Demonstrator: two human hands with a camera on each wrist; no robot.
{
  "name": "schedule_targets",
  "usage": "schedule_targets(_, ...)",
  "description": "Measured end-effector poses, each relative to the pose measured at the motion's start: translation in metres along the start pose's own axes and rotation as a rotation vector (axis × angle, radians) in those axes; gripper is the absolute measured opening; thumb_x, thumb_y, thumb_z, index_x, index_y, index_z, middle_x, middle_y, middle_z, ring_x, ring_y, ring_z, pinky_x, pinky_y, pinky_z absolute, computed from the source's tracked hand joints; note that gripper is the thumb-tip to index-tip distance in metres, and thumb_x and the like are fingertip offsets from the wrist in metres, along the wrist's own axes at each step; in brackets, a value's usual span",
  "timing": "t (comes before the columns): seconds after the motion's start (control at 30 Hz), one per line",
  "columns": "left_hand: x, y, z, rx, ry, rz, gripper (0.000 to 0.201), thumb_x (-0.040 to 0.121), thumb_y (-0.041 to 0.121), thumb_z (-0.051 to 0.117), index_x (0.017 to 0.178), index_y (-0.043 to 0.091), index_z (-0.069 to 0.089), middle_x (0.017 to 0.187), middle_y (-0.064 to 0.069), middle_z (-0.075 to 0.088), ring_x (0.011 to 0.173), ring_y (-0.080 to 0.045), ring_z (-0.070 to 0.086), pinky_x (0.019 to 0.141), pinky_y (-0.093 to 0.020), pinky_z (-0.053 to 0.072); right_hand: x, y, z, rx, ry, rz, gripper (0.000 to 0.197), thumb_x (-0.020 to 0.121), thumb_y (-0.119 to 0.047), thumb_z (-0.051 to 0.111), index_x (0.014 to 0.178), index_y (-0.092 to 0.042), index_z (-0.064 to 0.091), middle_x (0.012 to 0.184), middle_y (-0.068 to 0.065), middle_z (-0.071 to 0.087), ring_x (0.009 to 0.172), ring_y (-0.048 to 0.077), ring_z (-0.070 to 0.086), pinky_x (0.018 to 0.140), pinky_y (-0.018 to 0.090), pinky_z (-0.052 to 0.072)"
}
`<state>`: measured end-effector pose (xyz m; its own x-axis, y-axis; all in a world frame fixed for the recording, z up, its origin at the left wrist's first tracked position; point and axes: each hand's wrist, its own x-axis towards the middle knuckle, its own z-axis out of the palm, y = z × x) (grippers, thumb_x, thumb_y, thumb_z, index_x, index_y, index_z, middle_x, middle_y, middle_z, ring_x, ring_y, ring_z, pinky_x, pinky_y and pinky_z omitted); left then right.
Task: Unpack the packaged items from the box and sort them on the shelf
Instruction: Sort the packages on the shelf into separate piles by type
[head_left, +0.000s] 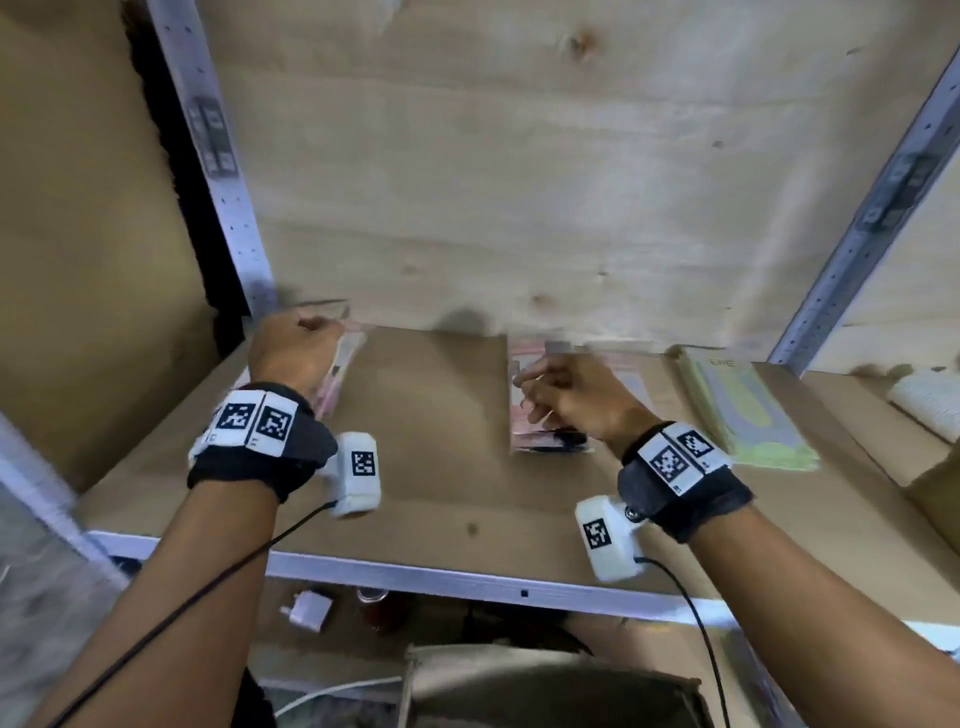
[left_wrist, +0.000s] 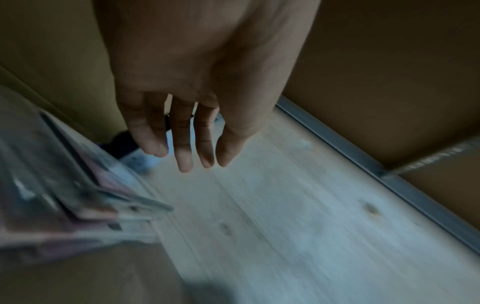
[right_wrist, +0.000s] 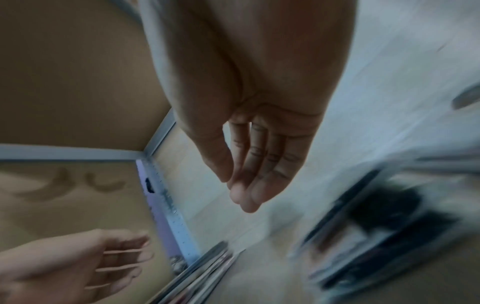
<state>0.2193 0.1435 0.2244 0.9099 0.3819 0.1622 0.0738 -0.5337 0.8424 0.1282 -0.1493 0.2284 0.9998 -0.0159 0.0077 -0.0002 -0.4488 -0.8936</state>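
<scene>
Both hands over shelf (head_left: 426, 467), nothing held. Left hand (head_left: 291, 348) fingers loose, just above pink packets (head_left: 337, 374) at shelf's left end. Right hand (head_left: 571, 395) fingers straight over mid-shelf packet stack (head_left: 540, 436). Green pack (head_left: 748, 410) toward shelf's right.

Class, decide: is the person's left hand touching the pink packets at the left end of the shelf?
Apart. The left wrist view shows the left hand with straight, empty fingers, and bare shelf between them and the pink packets.
</scene>
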Motion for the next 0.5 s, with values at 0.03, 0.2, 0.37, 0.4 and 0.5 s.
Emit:
schedule_targets(0.03, 0.007, -0.009, -0.009, 0.065, 0.018, -0.023, 0.03, 0.09, 0.035, 0.061, 0.101, 0.01, 0.075, 0.099, -0.011, 0.075, 0.093, -0.03, 0.07, 0.08, -0.031, 0.056, 0.01, -0.008, 0.016, 0.001, -0.034, -0.002, 0.018, 0.095, -0.003, 0.059, 0.111, 0.005, 0.065, 0.083, 0.018, 0.066, 0.069, 0.026, 0.063, 0.054, 0.024, 0.053)
schedule_targets(0.2, 0.023, -0.038, -0.033, 0.131, -0.069, -0.081, 0.03, 0.092, 0.031, 0.065, 0.106, 0.007, 0.075, 0.122, -0.017, 0.069, 0.115, -0.038, 0.061, 0.104, -0.044, 0.047, 0.06, -0.036, 0.092, 0.045, -0.172, 0.043, 0.012, 0.097, 0.003, 0.052, 0.106, 0.006, 0.06, 0.076, 0.014, 0.059, 0.064, 0.027, 0.057, 0.056, 0.031, 0.05)
schedule_targets(0.37, 0.033, -0.059, -0.047, 0.177, -0.16, -0.126, 0.044, 0.091, 0.03, 0.063, 0.11, -0.01, 0.067, 0.116, -0.029, 0.067, 0.107, -0.042, 0.065, 0.093, -0.045, 0.051, 0.086, -0.056, 0.155, 0.174, -0.264, 0.128, 0.012, 0.095, 0.01, 0.046, 0.103, 0.001, 0.052, 0.069, 0.014, 0.052, 0.055, 0.024, 0.049, 0.054, 0.034, 0.046)
schedule_targets(0.4, 0.033, -0.062, -0.047, 0.197, -0.168, -0.129, 0.043, 0.09, 0.028, 0.064, 0.11, -0.011, 0.067, 0.115, -0.029, 0.068, 0.106, -0.042, 0.065, 0.089, -0.043, 0.051, 0.089, -0.059, 0.164, 0.217, -0.27, 0.145, 0.014, 0.095, 0.011, 0.045, 0.102, 0.0, 0.049, 0.069, 0.014, 0.049, 0.055, 0.023, 0.046, 0.054, 0.034, 0.043)
schedule_targets(0.5, 0.03, -0.069, -0.049, 0.242, -0.18, -0.099, 0.034, 0.088, 0.02, 0.066, 0.105, -0.009, 0.071, 0.106, -0.027, 0.07, 0.099, -0.04, 0.066, 0.073, -0.037, 0.045, 0.096, -0.067, 0.187, 0.27, -0.238, 0.16, 0.008, 0.096, 0.004, 0.049, 0.095, -0.003, 0.051, 0.068, 0.013, 0.047, 0.055, 0.023, 0.046, 0.059, 0.039, 0.048)
